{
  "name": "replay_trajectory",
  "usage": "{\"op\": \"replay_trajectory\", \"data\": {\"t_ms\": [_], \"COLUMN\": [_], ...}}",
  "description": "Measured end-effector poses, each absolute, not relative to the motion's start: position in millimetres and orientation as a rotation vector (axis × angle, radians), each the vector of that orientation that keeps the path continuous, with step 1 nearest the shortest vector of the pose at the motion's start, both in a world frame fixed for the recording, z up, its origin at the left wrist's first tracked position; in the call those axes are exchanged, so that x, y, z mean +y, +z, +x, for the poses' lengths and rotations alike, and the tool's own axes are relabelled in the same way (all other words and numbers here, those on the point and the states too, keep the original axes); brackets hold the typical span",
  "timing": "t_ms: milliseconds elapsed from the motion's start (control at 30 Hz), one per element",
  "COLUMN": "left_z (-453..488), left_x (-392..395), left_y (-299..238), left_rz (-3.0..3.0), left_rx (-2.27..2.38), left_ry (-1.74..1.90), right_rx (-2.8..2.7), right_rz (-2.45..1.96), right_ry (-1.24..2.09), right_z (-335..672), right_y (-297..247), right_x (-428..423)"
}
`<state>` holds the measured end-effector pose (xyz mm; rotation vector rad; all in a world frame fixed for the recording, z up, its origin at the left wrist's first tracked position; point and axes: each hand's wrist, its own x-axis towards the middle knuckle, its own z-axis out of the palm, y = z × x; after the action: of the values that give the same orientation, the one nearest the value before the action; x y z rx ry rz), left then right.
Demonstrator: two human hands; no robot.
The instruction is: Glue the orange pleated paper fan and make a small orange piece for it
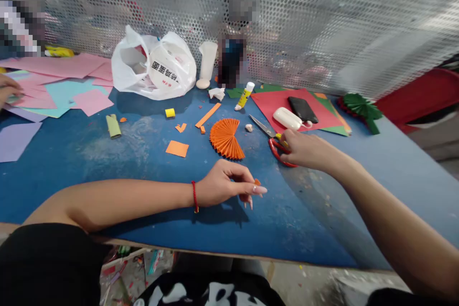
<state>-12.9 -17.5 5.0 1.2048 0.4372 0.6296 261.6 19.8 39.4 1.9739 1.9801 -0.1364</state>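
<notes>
One orange scrap point(257, 182) is pinched by left fingers point(247, 188); right fingers point(292, 140) hold one scissors point(274, 146).

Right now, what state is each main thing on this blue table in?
Left hand: pinching a small orange scrap
Right hand: curled at the handles of the scissors
Scissors: lying low, blades close together
Orange fan: pleated, spread into a partial circle
Green paper shape: pleated
White bag: upright, mouth open
White case: looks shut
Red sheet: flat, partly covered
</notes>
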Motion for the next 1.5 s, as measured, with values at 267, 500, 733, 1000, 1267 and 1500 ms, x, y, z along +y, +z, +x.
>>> {"op": "replay_trajectory", "data": {"t_ms": [267, 500, 733, 1000, 1267, 1500], "left_z": [-10, -11, -13, -24, -26, -24], "left_x": [-17, -13, -1, 4, 9, 7], "left_y": [6, 8, 11, 27, 37, 36], "left_rz": [1.121, 1.145, 1.152, 1.215, 1.164, 1.078], "left_rx": [0.412, 0.448, 0.480, 0.430, 0.359, 0.354], "left_ry": [0.618, 0.654, 0.716, 0.778, 0.729, 0.660], "right_rx": [1.871, 1.862, 2.469, 2.824, 2.489, 2.363], "right_rz": [2.192, 2.275, 2.166, 1.732, 1.676, 1.670], "right_ry": [-0.427, -0.824, -1.719, -1.997, -2.087, -2.105], "right_z": [281, 293, 248, 200, 197, 188], "right_y": [33, 45, 48, 45, 39, 58], "right_x": [32, -14, -58, -59, -78, -86]}}
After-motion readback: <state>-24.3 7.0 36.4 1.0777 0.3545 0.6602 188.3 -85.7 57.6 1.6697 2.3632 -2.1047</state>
